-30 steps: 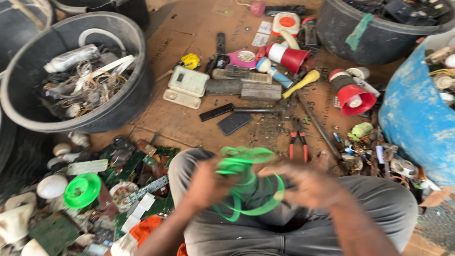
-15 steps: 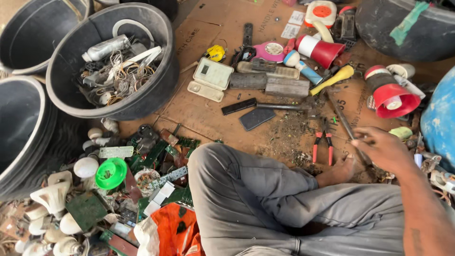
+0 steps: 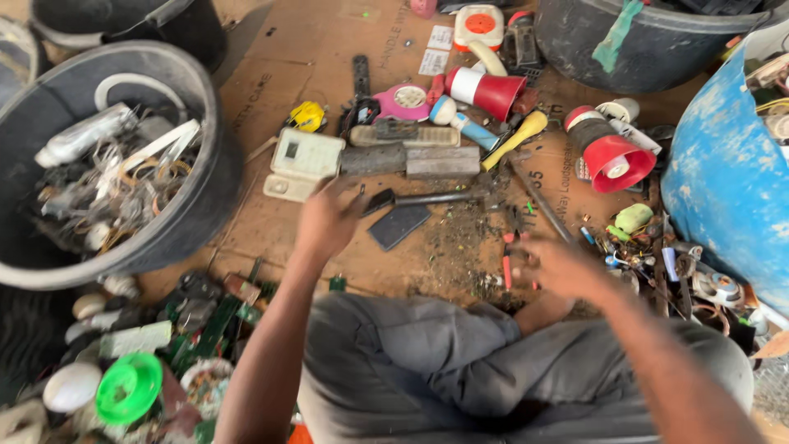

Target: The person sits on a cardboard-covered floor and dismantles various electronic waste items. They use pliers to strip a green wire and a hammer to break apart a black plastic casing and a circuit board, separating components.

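We note left hand (image 3: pixel 329 218) empty, fingers spread, just short of hammer (image 3: pixel 436 197); handle lies left-right, grip end nearest it. Right hand (image 3: pixel 559 267) empty, open, beside red pliers (image 3: pixel 508 261).

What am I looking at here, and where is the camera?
The camera sits on a person's head, looking down at their lap and two bare hands; there is no machine. They sit on brown cardboard strewn with scrap. The left hand reaches toward a hammer and a dark flat slab; it looks open, holding nothing. The right hand is blurred beside red-handled pliers, so its grip cannot be told. Nearby lie a beige telephone, red-and-white horns, a black tub of wires and a blue drum.
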